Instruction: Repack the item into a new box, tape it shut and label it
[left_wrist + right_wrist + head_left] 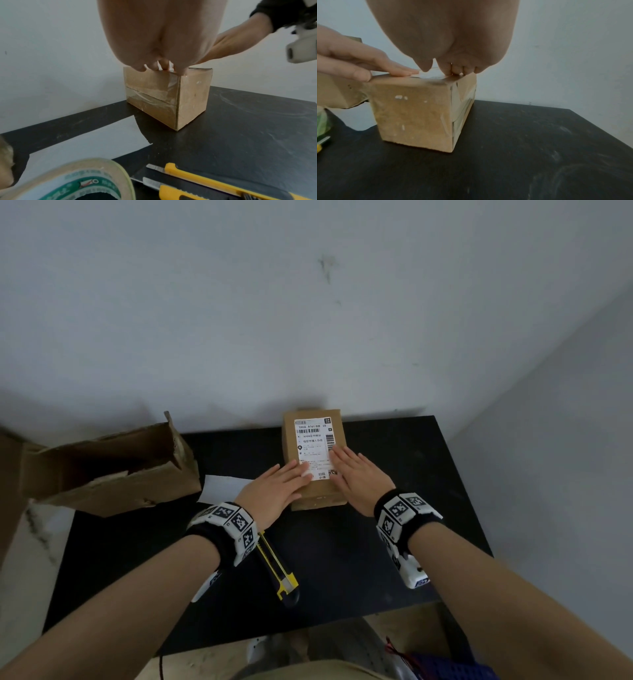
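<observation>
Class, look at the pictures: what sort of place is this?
Probably a makeshift parcel-packing spot: a black table against a bare wall, a sealed box bearing a shipping label, and a tape roll.

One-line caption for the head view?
Both hands, left and right, press flat on the label atop the taped box on a black table.

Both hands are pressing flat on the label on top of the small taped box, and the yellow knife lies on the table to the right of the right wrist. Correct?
Not quite: the knife lies beside the left wrist, as the head view shows. Both the left hand and right hand do press flat on the label atop the box.
</observation>
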Tool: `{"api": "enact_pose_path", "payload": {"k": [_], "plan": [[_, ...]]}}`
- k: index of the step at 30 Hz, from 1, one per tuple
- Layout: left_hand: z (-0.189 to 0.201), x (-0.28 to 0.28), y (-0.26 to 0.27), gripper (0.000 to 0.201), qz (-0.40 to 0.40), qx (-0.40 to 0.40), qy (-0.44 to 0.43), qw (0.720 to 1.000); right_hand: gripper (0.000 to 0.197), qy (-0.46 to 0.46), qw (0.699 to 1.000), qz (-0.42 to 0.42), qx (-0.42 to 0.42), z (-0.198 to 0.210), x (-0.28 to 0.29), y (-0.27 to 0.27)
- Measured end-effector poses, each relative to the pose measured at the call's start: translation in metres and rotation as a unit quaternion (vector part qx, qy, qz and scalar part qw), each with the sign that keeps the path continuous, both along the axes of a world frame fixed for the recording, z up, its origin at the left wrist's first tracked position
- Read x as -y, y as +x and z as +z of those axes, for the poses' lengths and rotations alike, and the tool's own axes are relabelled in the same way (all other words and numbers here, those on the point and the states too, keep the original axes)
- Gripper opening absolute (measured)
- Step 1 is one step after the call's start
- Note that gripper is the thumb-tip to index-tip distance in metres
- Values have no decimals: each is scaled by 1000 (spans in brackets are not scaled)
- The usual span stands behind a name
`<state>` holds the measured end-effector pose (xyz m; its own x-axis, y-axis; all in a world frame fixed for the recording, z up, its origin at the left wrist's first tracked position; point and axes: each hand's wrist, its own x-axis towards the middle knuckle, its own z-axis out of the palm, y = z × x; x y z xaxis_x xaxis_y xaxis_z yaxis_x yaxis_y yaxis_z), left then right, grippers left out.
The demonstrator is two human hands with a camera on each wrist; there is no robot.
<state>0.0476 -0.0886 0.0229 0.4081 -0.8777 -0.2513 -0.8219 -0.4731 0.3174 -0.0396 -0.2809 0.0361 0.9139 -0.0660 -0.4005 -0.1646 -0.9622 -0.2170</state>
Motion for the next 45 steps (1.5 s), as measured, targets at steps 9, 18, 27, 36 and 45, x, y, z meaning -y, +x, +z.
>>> {"api": "enact_pose_path", "payload": {"k": [9, 18, 27, 36, 45], "plan": [[-4, -2, -1, 49, 12, -32, -10, 999, 57, -5, 1000, 2, -20, 1, 20, 60], [-6, -3, 0, 46, 2, -27, -34, 999, 58, -3, 999, 27, -17, 6, 10, 79], [-1, 1, 3, 45, 11, -33, -25, 999, 59, 0, 996, 92, -16, 2, -6, 42], [9, 6, -3, 45, 11, 6, 39, 999, 60, -3, 997, 79, 16, 2, -16, -23], [24, 2, -21, 60, 85, -27, 98, 991, 63, -37, 998, -22, -42, 21, -18, -43]]}}
